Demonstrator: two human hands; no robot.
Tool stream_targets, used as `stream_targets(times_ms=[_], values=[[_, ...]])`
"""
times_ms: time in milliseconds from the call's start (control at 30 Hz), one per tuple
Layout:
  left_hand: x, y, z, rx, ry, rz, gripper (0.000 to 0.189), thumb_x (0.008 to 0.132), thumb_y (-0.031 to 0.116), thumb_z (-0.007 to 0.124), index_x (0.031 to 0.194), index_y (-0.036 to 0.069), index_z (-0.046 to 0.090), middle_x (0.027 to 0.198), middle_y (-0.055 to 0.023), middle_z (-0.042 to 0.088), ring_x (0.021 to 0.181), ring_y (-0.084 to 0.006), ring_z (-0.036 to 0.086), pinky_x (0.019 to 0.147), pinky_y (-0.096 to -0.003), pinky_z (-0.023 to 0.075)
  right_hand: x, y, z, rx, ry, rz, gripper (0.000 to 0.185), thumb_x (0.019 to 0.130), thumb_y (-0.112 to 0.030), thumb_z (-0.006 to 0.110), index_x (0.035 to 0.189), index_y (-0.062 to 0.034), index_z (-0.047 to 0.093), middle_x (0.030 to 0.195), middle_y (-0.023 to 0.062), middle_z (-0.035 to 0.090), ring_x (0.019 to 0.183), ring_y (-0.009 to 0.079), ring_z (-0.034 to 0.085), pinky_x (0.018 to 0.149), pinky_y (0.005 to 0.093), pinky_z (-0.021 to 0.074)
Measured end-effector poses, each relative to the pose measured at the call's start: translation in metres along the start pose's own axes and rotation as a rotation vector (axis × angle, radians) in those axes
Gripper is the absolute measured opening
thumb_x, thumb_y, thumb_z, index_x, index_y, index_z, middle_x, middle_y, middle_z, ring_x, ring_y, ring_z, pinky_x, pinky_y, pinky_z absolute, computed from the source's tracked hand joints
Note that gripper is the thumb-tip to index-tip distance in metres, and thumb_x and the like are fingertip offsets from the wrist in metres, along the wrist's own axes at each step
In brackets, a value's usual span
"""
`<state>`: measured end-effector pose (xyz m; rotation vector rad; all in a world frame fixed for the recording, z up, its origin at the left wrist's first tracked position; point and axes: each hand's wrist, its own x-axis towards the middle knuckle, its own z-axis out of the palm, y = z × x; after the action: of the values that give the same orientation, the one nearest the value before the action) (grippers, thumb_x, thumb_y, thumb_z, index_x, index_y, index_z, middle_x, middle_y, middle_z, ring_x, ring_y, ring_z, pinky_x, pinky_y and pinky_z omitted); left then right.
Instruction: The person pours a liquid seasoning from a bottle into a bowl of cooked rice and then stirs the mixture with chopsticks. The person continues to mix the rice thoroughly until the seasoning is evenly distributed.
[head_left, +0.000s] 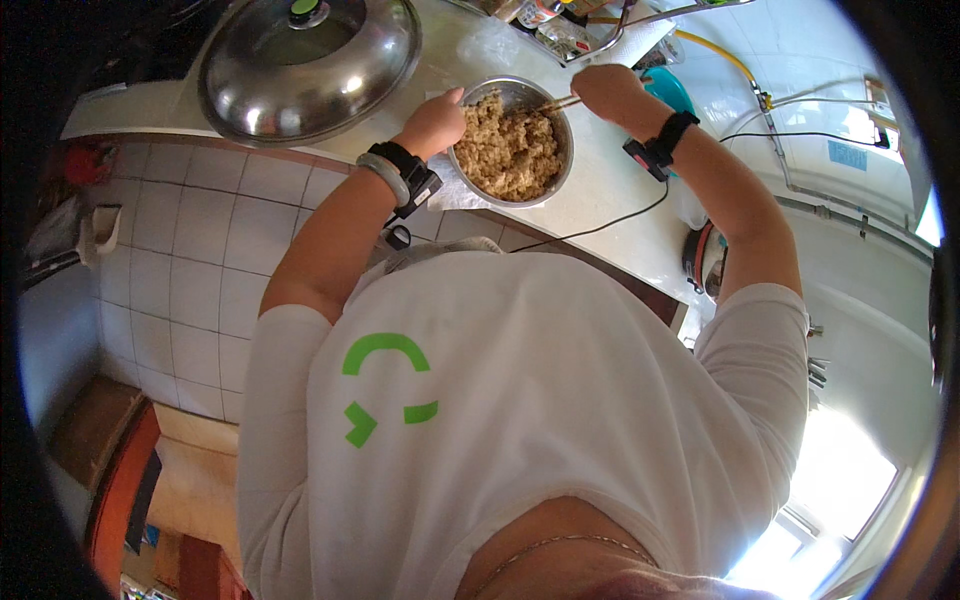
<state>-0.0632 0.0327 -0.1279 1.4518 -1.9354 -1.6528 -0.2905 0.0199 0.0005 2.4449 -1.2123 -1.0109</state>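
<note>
A round metal bowl (568, 161) stands near the counter's front edge, partly on a white cloth or paper (450, 191). Inside it lies a lumpy, light-brown food mixture (510, 154). My left hand (437, 124) grips the bowl's left rim, thumb on top. Wooden chopsticks (562, 103) are held in my right hand (613, 91), beyond the bowl's right rim, with their lower ends in the mixture. Both wrists wear dark straps with small devices.
A large domed metal lid (315, 97) covers the counter's left part. A wire rack (600, 49) with packets and bottles stands at the back. Behind my right hand is a turquoise container (667, 88). A thin black cable (600, 227) crosses the counter's front edge.
</note>
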Motion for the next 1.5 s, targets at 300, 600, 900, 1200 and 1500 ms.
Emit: stream_targets(times_ms=[300,600,900,1200,1500], values=[[0.004,0.006,0.001,0.029,-0.021,-0.077,0.049,0.079,0.011,0.043,0.125,0.0,0.029,0.099,-0.0266,0.057,0.087,-0.0378,0.058,0.076,-0.0438,0.045,-0.058,-0.048,-0.019,0.229,-0.427,0.201,0.01,0.077,-0.009,0.056,0.077,0.0001,0.06,0.081,0.0173,0.063,0.077,0.031,0.063,0.057,0.0392,0.052],[0.02,-0.018,0.028,0.253,0.002,-0.029,0.047,0.079,0.015,0.05,0.114,-0.009,0.029,0.096,-0.027,0.057,0.087,-0.0404,0.057,0.079,-0.0456,0.0443,-0.074,-0.138,-0.048,0.585,-0.492,0.436,0.012,0.078,-0.008,0.053,0.077,-0.0029,0.063,0.078,0.0138,0.064,0.077,0.0285,0.064,0.061,0.0366,0.0527],[0.019,-0.028,0.034,-0.064,-0.221,-0.128,0.034,0.081,0.017,0.053,0.105,-0.003,0.041,0.094,-0.0167,0.056,0.075,-0.0254,0.061,0.053,-0.0313,0.0514,-0.082,-0.114,-0.039,0.42,-0.38,0.564,0.018,0.078,-0.009,0.051,0.086,-0.0171,0.065,0.08,0.0055,0.061,0.073,0.0223,0.063,0.058,0.0336,0.0511],[-0.003,0.016,0.004,-0.147,-0.064,-0.106,0.046,0.076,0.001,0.047,0.119,0.003,0.031,0.096,-0.0209,0.056,0.072,-0.0294,0.061,0.053,-0.0349,0.0519,-0.074,-0.042,-0.008,0.16,-0.206,0.431,0.006,0.077,-0.013,0.057,0.083,-0.0101,0.059,0.075,0.0069,0.063,0.071,0.0222,0.064,0.05,0.0353,0.0535],[-0.004,0.019,0.001,-0.164,-0.072,-0.11,0.051,0.075,-0.001,0.045,0.122,0.005,0.028,0.095,-0.0202,0.057,0.069,-0.0292,0.061,0.052,-0.0349,0.051,-0.034,-0.003,0.0,-0.105,-0.078,0.243,0.003,0.071,-0.01,0.06,0.07,-0.0066,0.06,0.066,0.0082,0.063,0.063,0.0242,0.064,0.049,0.0343,0.0525]])
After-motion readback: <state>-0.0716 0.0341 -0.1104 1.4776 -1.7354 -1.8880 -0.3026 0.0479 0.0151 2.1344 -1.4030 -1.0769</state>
